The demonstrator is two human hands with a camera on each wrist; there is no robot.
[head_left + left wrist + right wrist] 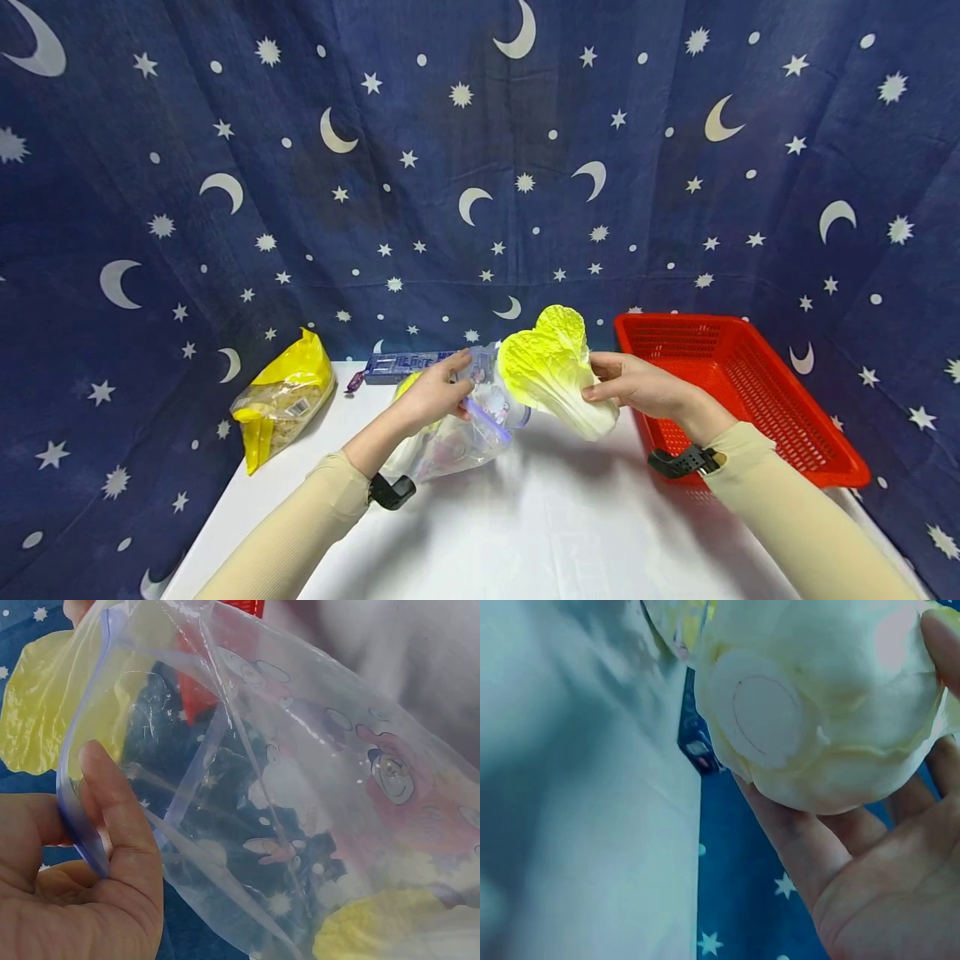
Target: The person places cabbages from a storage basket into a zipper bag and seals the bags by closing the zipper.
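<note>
My left hand [435,393] pinches the purple zip edge of a clear zip bag [468,454] printed with pink cartoon figures. Its mouth gapes in the left wrist view, and a yellow-and-white napa cabbage [382,922] lies low inside. On the other side, my right hand [637,385] grips a second napa cabbage [551,375] by its white base, thumb on one side and fingers on the other. Its yellow leaves point up and left, close to the bag's mouth. The pale cut base [761,709] faces the right wrist camera.
A red perforated basket [780,417] stands at the table's right side. At the back left are a yellow packet [288,400] with a clear window, a long dark-blue box [397,365] and a small purple-wrapped piece [355,382]. A starry blue curtain [420,208] hangs behind the white table [555,533].
</note>
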